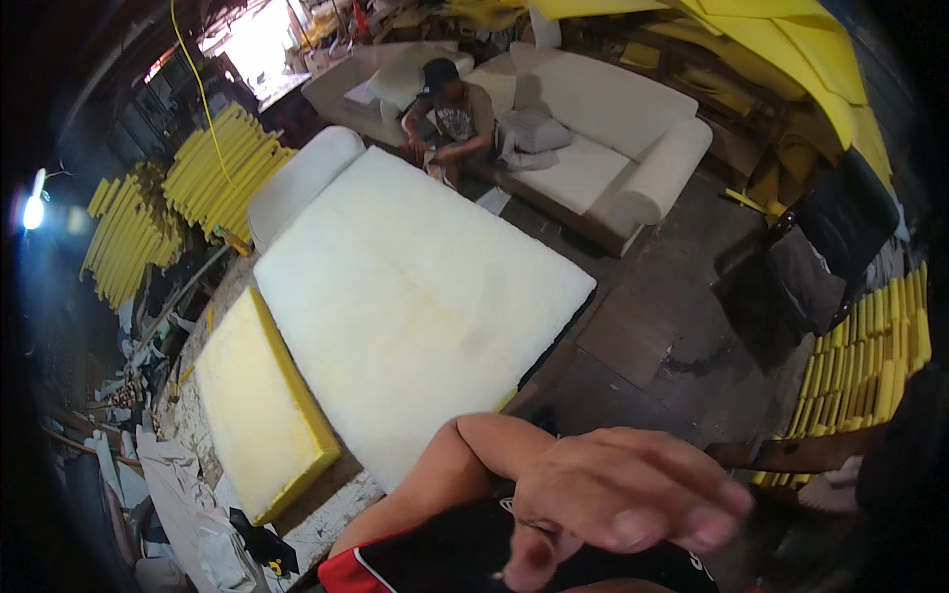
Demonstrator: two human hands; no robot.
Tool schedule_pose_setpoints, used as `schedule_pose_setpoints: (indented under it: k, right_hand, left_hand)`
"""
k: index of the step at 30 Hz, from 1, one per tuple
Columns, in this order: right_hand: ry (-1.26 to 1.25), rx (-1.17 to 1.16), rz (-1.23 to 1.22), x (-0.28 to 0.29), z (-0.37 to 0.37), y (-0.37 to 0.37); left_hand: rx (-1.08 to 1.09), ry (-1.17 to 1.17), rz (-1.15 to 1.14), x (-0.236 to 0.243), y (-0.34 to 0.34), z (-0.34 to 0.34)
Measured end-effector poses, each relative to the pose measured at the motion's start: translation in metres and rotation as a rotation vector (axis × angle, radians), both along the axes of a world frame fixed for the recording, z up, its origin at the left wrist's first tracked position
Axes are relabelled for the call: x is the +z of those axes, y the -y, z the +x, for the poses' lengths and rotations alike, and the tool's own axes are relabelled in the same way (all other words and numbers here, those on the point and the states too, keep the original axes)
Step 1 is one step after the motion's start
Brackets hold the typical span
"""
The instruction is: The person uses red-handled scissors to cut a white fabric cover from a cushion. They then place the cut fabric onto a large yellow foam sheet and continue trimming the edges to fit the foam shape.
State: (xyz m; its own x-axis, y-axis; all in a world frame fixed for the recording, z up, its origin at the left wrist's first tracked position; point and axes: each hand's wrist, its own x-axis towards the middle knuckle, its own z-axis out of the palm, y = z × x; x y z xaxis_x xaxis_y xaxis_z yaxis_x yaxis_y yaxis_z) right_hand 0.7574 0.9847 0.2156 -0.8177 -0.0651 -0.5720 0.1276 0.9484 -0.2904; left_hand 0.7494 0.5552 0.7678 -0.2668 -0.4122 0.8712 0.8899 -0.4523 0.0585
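From my end I've got the big slab [415, 287] lying flat beyond the L hand [628, 484], pale top fully laid out, & the smaller slab [252, 395] just to its left w/ pale top but yellow sides bare, so I'd judge tops done, sides left as is. L fingers are loosely spread, thumb apart, nothing seen in them, tho the palm's hidden; R hand's out of view, so can't tell. Marks on the black-and-red garment [445, 549] look like lettering, but prob. too blurred to read; no labels on either slab afaik.
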Motion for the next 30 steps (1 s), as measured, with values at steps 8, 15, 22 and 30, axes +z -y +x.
schedule_pose_setpoints:
  k: [8, 15, 22, 30]
  right_hand:
    - [-0.324, -0.156, -0.083, 0.016, -0.180, 0.067]
    - [-0.255, -0.019, -0.164, 0.058, -0.274, 0.126]
    - [-0.014, 0.229, -0.064, 0.048, -0.403, 0.133]
    - [-0.087, 0.513, 0.144, 0.053, -0.649, 0.167]
  left_hand:
    - [-0.402, -0.348, 0.108, 0.023, 0.065, -0.125]
    - [-0.402, 0.059, 0.099, -0.001, 0.109, -0.197]
    - [0.318, 0.878, -0.754, -0.156, 0.167, -0.322]
    - [1.821, 2.207, -0.376, -0.343, 0.267, -0.275]
